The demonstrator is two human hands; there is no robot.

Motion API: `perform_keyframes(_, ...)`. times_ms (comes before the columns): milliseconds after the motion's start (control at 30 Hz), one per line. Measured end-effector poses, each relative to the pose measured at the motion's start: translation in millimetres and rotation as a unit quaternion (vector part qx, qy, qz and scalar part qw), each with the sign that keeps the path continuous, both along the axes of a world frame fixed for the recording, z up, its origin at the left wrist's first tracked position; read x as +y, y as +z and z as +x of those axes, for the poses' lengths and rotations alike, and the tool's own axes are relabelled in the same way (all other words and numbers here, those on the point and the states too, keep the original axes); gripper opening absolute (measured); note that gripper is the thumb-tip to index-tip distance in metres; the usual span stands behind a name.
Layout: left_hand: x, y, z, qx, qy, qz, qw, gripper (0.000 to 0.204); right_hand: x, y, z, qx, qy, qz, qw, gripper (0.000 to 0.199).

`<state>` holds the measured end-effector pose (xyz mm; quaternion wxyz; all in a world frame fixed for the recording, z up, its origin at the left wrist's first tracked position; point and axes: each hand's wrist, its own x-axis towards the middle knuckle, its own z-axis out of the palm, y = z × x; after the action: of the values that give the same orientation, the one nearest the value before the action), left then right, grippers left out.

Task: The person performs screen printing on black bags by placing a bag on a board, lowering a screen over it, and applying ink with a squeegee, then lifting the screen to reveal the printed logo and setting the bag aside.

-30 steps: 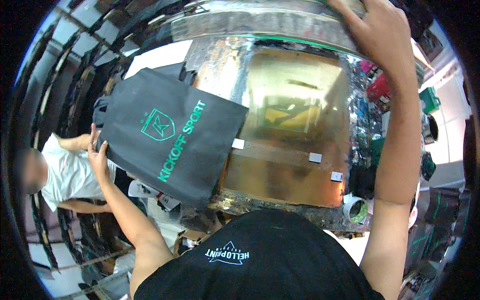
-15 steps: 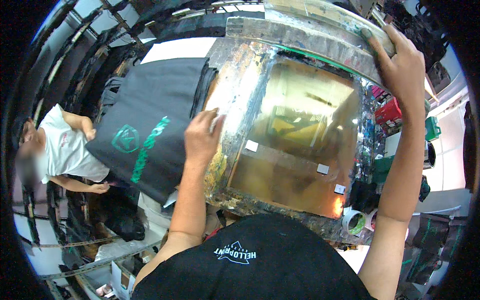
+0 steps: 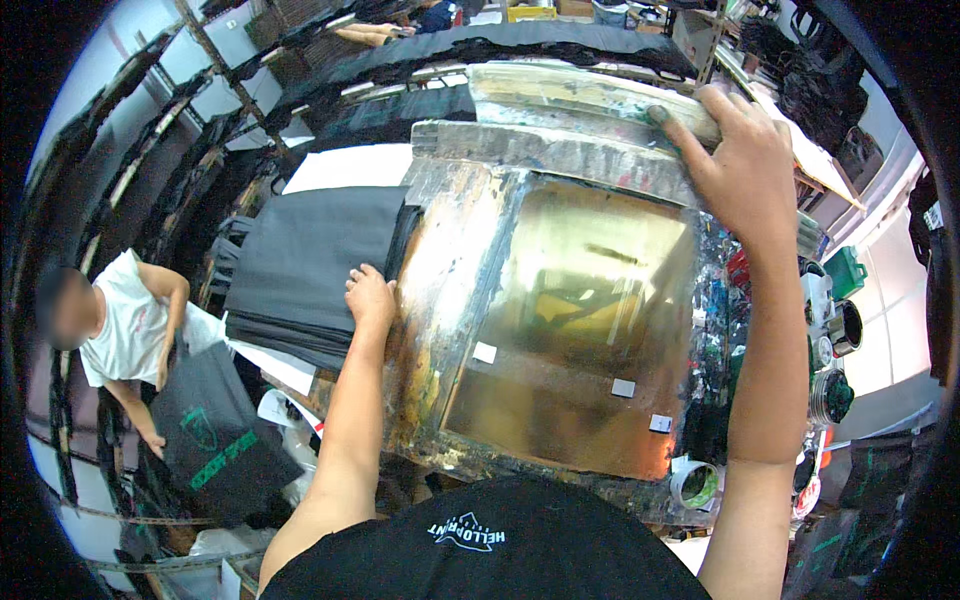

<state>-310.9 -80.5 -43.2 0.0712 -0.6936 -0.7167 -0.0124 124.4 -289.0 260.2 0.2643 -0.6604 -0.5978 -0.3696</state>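
A large screen-printing frame with a yellowish mesh lies flat in front of me, its wooden border smeared with old ink. My left hand rests on the frame's left edge, next to a stack of dark fabric bags. My right hand grips a long wooden squeegee lying across the far edge of the frame.
A person in a white sleeveless top stands at the left, holding a dark bag with a green print. Ink cans and a tape roll crowd the right side. Racks with dark fabric run behind.
The printed bag has left my left hand and is now with the person at left. My left hand moved to the frame's left edge. The frame came down flat and my right hand holds the squeegee.
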Motion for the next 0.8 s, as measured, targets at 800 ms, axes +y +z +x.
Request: perform_keyframes(800, -147, -3, 274, -0.351, -0.531, -0.136, 0.759, 0.052, -13, 22, -13, 0.071, -0.001, -0.179, 0.981, 0.069)
